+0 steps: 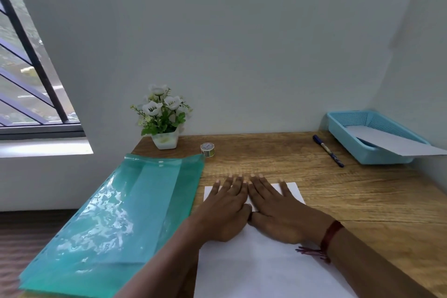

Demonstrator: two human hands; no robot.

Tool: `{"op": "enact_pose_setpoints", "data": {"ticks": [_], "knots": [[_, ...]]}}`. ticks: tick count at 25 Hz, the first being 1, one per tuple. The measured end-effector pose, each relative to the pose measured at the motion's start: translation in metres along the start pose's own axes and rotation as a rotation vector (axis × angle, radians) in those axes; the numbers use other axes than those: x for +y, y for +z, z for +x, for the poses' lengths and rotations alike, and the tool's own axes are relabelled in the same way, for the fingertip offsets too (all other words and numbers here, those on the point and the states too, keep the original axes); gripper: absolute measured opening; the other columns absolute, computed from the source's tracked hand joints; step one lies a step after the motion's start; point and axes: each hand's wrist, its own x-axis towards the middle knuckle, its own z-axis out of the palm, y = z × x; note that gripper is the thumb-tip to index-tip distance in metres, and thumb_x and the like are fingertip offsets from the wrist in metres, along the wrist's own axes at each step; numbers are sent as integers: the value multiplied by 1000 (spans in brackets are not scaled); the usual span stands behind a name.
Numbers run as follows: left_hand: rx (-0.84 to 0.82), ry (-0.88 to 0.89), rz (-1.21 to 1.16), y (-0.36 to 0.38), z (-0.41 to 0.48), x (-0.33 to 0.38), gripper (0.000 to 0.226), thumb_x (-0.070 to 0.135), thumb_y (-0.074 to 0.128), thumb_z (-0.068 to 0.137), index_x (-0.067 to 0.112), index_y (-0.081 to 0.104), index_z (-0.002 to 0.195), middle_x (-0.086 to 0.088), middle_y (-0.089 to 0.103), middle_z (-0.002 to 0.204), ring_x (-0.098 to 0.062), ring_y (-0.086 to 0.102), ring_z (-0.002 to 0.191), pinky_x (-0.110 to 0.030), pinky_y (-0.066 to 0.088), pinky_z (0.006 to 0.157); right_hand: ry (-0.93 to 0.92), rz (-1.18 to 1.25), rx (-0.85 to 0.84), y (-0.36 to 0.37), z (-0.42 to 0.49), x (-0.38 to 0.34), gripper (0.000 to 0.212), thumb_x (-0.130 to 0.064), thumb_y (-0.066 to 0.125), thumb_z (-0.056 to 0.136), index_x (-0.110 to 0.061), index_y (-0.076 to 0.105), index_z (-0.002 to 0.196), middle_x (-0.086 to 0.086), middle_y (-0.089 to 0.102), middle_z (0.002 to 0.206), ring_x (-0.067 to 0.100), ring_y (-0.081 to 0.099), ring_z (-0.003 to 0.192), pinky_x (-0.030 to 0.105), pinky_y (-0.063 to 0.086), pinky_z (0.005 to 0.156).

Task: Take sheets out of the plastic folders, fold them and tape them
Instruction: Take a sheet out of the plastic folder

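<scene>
A white sheet (261,271) lies flat on the wooden desk in front of me, its far edge under my fingers. My left hand (225,210) and my right hand (278,213) press on it side by side, palms down, fingers straight and spread. A stack of green plastic folders (116,210) lies to the left, overhanging the desk's left edge, with a sheet visible inside the top one. A small roll of tape (207,149) stands behind the folders near the wall.
A blue plastic tray (372,155) at the back right holds a white folded sheet (396,144) that sticks out over its rim. A blue pen (328,151) lies left of the tray. A white pot of artificial flowers (163,116) stands against the wall.
</scene>
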Motion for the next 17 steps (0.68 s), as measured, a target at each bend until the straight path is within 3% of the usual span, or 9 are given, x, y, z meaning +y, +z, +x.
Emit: {"op": "enact_pose_setpoints", "data": {"ticks": [8,12,17], "knots": [[36,-117,-29,2,6,0,68,50,19,103,12,-1,155,-7,-6,164,-20,-9,150,-39,-4,120,34,-23,30,-6,1,15,67,-52,14,101,-17,-8,154,-1,-18,161,13,-18,147,44,-6,121],[76,-96,-115,-20,0,-16,81,59,47,93,20,14,156,-3,25,160,-22,22,145,-36,20,118,54,-3,39,-13,-1,33,70,-56,24,99,-20,1,155,1,-9,163,16,-8,149,45,0,121],[128,-106,-161,-29,-5,-28,88,62,65,80,31,25,152,3,48,137,-17,43,122,-31,37,102,2,53,177,-21,-4,38,72,-59,44,93,-26,22,152,0,23,157,20,24,141,41,25,115]]}}
